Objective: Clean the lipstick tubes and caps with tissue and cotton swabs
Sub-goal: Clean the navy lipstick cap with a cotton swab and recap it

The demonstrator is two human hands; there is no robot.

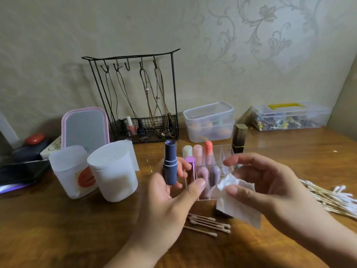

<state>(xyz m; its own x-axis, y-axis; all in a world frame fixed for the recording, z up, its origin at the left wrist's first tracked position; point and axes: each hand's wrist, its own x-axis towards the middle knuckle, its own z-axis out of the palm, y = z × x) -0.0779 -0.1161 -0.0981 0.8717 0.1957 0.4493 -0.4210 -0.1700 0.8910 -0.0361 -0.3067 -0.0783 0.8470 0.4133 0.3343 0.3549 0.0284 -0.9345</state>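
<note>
My left hand holds a dark blue lipstick tube upright, fingers curled behind it and thumb out to the right. My right hand pinches a crumpled white tissue between thumb and fingers, just right of the tube and apart from it. Behind both hands stands a clear acrylic organizer with several lipsticks: cream, pink, coral, a shiny purple one, mauve and lilac. A black and gold lipstick stands at its back right. Used cotton swabs lie below the hands.
Two frosted plastic cups stand at left, before a pink-framed mirror. A black wire jewellery rack and clear lidded boxes line the wall. A heap of clean cotton swabs lies at right on the wooden table.
</note>
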